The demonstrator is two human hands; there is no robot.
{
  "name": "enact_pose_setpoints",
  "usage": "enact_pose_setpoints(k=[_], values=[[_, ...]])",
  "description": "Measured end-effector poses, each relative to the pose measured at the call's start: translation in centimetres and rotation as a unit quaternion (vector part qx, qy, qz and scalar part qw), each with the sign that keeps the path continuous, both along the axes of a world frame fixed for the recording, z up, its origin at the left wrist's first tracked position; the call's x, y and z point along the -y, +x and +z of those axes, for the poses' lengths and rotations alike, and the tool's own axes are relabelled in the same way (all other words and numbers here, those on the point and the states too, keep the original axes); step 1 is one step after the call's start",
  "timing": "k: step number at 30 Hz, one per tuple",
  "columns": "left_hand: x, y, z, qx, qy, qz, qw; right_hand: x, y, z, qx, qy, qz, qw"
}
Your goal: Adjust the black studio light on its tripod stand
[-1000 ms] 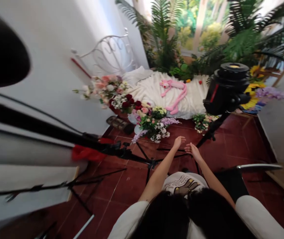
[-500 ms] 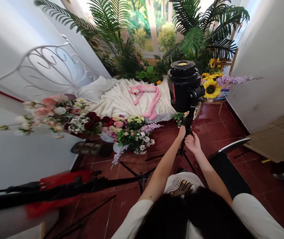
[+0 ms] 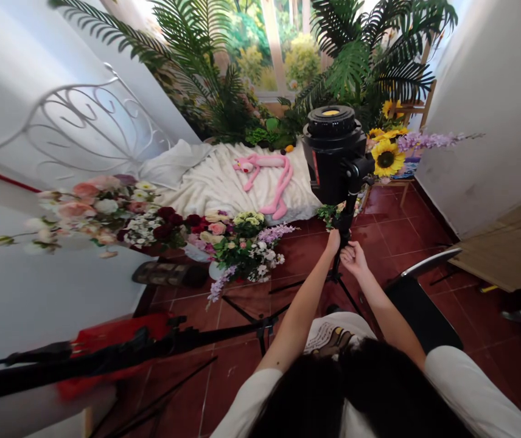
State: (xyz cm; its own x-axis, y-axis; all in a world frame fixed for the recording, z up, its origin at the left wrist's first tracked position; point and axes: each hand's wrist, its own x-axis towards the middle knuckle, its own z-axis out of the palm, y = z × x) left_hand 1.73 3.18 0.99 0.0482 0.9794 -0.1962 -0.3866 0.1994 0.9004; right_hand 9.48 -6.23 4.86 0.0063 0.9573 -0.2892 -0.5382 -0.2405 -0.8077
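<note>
A black studio light [image 3: 333,155] with a round top stands on a thin black stand pole [image 3: 345,234] straight ahead of me. My left hand [image 3: 333,243] is against that pole below the lamp head, its fingers bunched round it. Just to the right, my right hand [image 3: 354,258] has its fingers spread a little, with the tips close to the pole. The lower part of the pole is partly hidden behind my hands. My white sleeves and dark hair fill the bottom of the view.
Artificial flower bouquets [image 3: 242,249] lie left of the stand, before a white-blanketed bed [image 3: 215,182] with a pink plush toy [image 3: 265,176]. Black tripod legs [image 3: 251,319] and a boom pole [image 3: 105,353] cross the red tile floor [image 3: 392,237]. A black chair [image 3: 420,310] stands to my right.
My view has swung and come nearer the bed, bringing the light stand to the centre. My hands have risen from in front of me to the pole.
</note>
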Motion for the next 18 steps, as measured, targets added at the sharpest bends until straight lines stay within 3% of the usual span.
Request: enact_pose_setpoints(k=[2, 4, 6, 8, 12, 18], values=[[0.1, 0.1, 0.1, 0.007, 0.008, 0.002, 1.0, -0.1, 1.2, 0.0, 0.218, 0.051, -0.024, 0.974], [0.1, 0.3, 0.1, 0.017, 0.012, 0.002, 1.0, -0.1, 2.9, 0.2, 0.417, 0.117, -0.04, 0.901], [0.1, 0.3, 0.1, 0.024, 0.007, -0.002, 1.0, -0.1, 4.6, 0.6, 0.53, 0.161, -0.038, 0.831], [0.1, 0.4, 0.1, 0.028, -0.005, -0.003, 1.0, -0.2, 6.0, 1.0, 0.572, 0.178, -0.042, 0.799], [0.1, 0.4, -0.3, 0.033, -0.006, -0.001, 0.999, -0.3, 6.7, 1.9, 0.568, 0.195, -0.071, 0.796], [-0.3, 0.2, -0.5, 0.016, -0.01, 0.024, 1.0, -1.7, 4.3, 3.3, 0.481, 0.229, -0.095, 0.841]])
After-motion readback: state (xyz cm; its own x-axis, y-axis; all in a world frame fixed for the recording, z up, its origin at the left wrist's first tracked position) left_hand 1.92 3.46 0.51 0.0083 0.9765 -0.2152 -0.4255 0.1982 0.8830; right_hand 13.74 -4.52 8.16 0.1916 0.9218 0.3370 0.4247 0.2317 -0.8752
